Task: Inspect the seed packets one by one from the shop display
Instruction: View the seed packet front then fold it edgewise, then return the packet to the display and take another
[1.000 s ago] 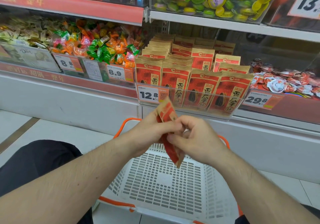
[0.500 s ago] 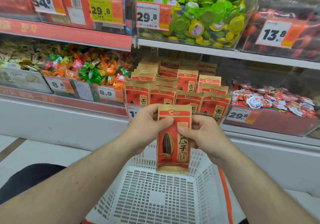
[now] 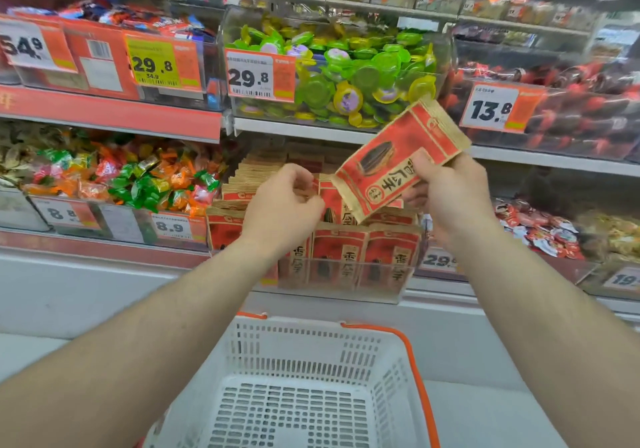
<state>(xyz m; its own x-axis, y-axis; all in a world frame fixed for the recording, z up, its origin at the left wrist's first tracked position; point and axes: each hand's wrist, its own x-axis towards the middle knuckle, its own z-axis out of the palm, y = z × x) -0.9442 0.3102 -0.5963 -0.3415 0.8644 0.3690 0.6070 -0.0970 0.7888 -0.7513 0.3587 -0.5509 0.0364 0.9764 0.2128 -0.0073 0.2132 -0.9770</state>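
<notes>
While the right hand (image 3: 450, 191) grips a red and tan paper seed packet (image 3: 401, 160) printed with a dark sunflower seed, thumb on its front face, the packet tilts with its top edge up and to the right, held in front of the shelf above the display. The left hand (image 3: 282, 205) sits just beside the packet's lower left corner, apart from it, fingers curled in front of the stock; whether it pinches anything I cannot tell. Below both hands, a clear plastic display bin (image 3: 346, 277) holds rows of matching red and tan seed packets (image 3: 341, 250) standing upright. Left of it, a clear bin is heaped with green, orange and red wrapped sweets (image 3: 131, 173), with a white and orange price tag reading 8.9 (image 3: 169, 227). On the shelf above, a clear tub holds green and yellow jelly cups (image 3: 346, 76). Nearest the camera, under the forearms, is a white perforated plastic shopping basket with an orange rim (image 3: 420, 378).
</notes>
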